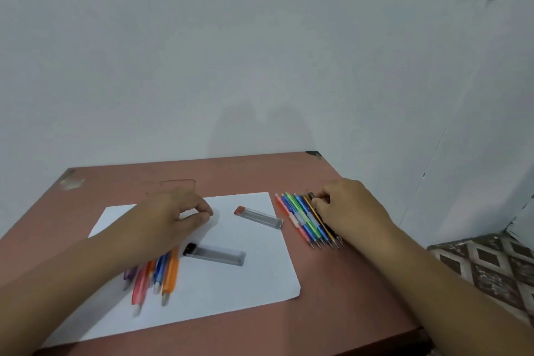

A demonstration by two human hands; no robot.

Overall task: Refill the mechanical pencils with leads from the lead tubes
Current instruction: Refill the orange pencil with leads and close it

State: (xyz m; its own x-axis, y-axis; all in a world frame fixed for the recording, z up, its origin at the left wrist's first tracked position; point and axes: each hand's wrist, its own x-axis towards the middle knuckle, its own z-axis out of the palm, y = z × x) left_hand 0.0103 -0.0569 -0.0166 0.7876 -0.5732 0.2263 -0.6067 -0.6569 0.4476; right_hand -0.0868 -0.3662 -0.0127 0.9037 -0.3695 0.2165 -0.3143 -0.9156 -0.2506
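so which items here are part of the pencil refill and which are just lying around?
Job:
- row of pencils under right hand
- pencil cluster under left hand
- red-capped lead tube
- black-capped lead tube

Lying about:
- white paper sheet
- table

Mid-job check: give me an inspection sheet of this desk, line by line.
Surface: reddish table with a white paper sheet on it.
Job's things: row of pencils right of the sheet; second pencil bunch on the sheet; red-capped lead tube and black-capped lead tube lying on the sheet.
Clutter: nothing seen.
Grippers: right hand pinches the row's rightmost pencil; left hand above the bunch, fingertips together, contents unclear.
Cables: nothing seen.
Surroundings: pale wall; patterned floor.
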